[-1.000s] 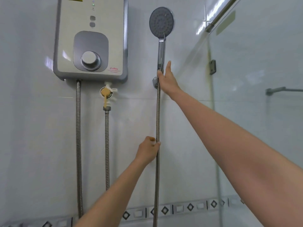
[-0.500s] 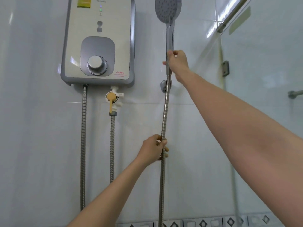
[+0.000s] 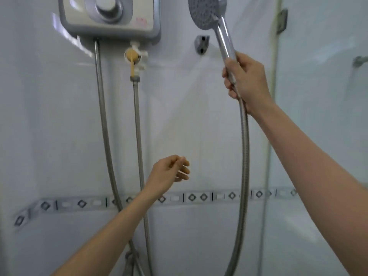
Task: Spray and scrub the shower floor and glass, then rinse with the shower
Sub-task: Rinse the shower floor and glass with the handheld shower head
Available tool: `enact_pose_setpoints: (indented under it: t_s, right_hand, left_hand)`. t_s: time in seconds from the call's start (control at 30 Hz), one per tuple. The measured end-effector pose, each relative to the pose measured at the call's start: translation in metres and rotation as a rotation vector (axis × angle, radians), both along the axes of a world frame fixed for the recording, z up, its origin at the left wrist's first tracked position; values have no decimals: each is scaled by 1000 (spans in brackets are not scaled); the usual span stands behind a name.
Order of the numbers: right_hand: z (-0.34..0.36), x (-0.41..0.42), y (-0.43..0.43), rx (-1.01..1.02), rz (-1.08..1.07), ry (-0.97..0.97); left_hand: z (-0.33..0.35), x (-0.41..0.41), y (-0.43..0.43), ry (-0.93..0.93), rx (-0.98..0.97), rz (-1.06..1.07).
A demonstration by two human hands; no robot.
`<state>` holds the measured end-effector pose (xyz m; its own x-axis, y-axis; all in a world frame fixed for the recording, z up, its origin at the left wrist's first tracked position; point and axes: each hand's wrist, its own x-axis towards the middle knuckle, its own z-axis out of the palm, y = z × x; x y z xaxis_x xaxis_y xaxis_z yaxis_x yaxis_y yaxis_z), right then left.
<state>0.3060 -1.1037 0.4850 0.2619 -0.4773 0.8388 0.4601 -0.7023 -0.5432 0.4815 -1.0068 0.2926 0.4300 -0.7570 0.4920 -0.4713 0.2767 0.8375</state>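
This is looking like a home bathroom's shower stall: glossy white wall tiles (image 3: 59, 136) are running behind everything, crossed by a grey border strip (image 3: 191, 197) of diamond shapes. An electric water heater (image 3: 109, 16) is hanging on the wall with metal hoses (image 3: 103, 120) trailing below it, and a glass panel (image 3: 322, 96) is closing off the right side.

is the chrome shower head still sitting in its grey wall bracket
No, the right hand holds the chrome shower head beside the empty grey wall bracket.
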Motion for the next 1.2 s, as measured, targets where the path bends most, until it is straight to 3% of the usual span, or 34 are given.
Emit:
enact_pose_setpoints:
  t_s: [0.17, 0.3, 0.4, 0.5, 0.57, 0.67, 0.7, 0.83, 0.93, 1.03, 1.1, 1.13, 1.2]
  right_hand:
    - [-131, -20, 5, 226, 52, 185]
    - [-225, -30, 10, 301, 29, 344]
    - [-270, -30, 13, 332, -80, 424]
    - [-294, -30, 17, 336, -127, 450]
    - [-301, -32, 19, 324, -147, 457]
    - [-307, -35, 20, 311, -181, 473]
    - [-309, -36, 20, 308, -194, 475]
    - [-316, -40, 20, 290, -242, 491]
    - [-320, -44, 21, 278, -261, 480]
    - [-320, -50, 21, 274, -287, 457]
    - [-316, -53, 21, 268, -312, 442]
    - [-313, -54, 21, 261, -321, 432]
    - [-305, -56, 22, 244, -323, 407]
  left_hand:
    - [-102, 23, 28, 5, -200, 448]
    - [-197, 39, 51, 114, -116, 773]
    - [-250, 48, 53, 292, 194, 937]
    - [-285, 52, 53, 553, 547, 739]
    - [-300, 53, 51, 596, 577, 592]
    - [-302, 55, 50, 640, 583, 619]
    - [-300, 54, 48, 723, 555, 605]
    - [-277, 44, 44, 1444, 151, 312]
    - [-274, 42, 45, 1635, -50, 194]
    - [-280, 22, 40, 1604, 9, 81]
    - [-278, -18, 33, 1446, 245, -73]
    - [-275, -44, 28, 1285, 409, -158]
    - [-271, -98, 19, 790, 696, -347]
